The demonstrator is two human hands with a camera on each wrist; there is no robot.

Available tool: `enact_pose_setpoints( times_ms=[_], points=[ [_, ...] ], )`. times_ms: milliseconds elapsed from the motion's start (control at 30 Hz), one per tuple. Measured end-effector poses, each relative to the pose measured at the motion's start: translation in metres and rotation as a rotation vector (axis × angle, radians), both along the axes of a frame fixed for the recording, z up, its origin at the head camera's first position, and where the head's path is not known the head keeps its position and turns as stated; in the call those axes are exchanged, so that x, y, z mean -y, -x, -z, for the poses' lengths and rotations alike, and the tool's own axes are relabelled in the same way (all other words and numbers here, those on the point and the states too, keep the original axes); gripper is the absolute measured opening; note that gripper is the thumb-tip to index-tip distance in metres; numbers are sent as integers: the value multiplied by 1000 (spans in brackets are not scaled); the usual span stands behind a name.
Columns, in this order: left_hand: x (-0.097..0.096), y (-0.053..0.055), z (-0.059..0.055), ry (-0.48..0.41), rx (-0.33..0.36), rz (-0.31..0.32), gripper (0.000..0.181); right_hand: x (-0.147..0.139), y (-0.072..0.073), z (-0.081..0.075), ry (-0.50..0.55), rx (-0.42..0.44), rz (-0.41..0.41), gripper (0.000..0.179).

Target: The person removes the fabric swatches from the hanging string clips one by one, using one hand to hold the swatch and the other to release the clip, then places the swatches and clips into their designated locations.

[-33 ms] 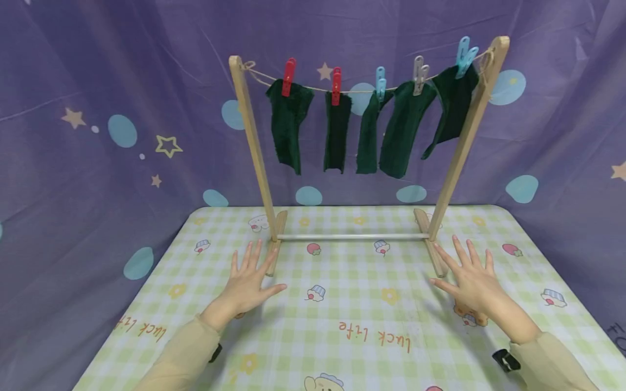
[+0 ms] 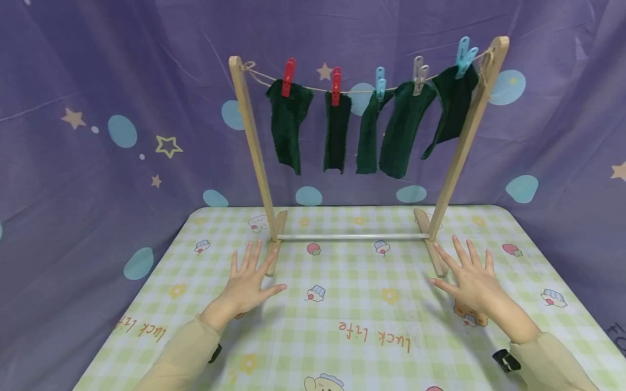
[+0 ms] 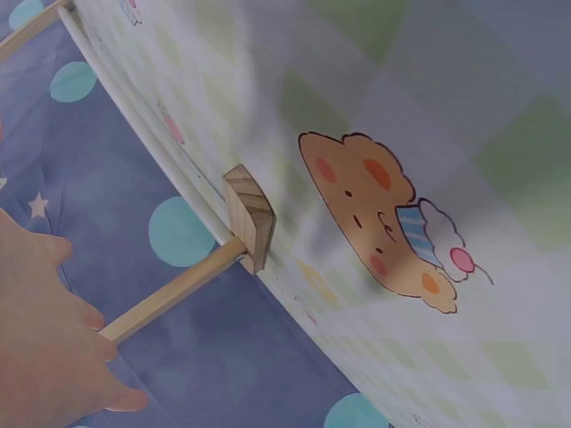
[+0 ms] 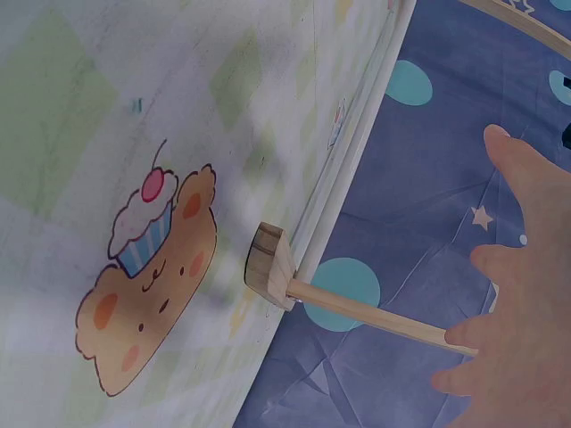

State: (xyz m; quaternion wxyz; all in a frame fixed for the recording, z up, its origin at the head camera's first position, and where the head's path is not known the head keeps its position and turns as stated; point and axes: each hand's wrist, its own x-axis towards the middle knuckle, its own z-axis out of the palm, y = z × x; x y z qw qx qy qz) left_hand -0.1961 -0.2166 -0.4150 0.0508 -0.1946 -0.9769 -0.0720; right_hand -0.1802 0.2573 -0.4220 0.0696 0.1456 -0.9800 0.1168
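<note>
Pale wooden clothes rack (image 2: 256, 152) with white crossbar (image 2: 352, 237), standing toward the far edge of the green-and-white checked worktop (image 2: 352, 304), before a purple patterned curtain (image 2: 171, 70). Five dark green cloth pieces (image 2: 337, 133) hanging in a row from its thin cord (image 2: 362, 92), pinned by red, light-blue and grey clothespins (image 2: 289, 76). Left grip (image 2: 246, 285), a bare hand, spread wide, back upward, near one wooden foot (image 2: 271, 265); right grip (image 2: 471, 282), likewise wide, near the other.

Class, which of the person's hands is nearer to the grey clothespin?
Right. The right hand is below the grey clothespin, slightly to its right; the left hand is also below, but farther off to its left.
</note>
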Motion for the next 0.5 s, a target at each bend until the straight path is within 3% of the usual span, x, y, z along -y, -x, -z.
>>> enact_pose_setpoints(
  times_ms=[200, 500],
  points=[
    [2, -1, 1, 6, -21, 7, 81, 0, 0, -1, -1, -7, -10, 79],
    [0, 0, -9, 0, -44, 37, 80, 6, 2, -11, 10, -14, -42, 77]
  ],
)
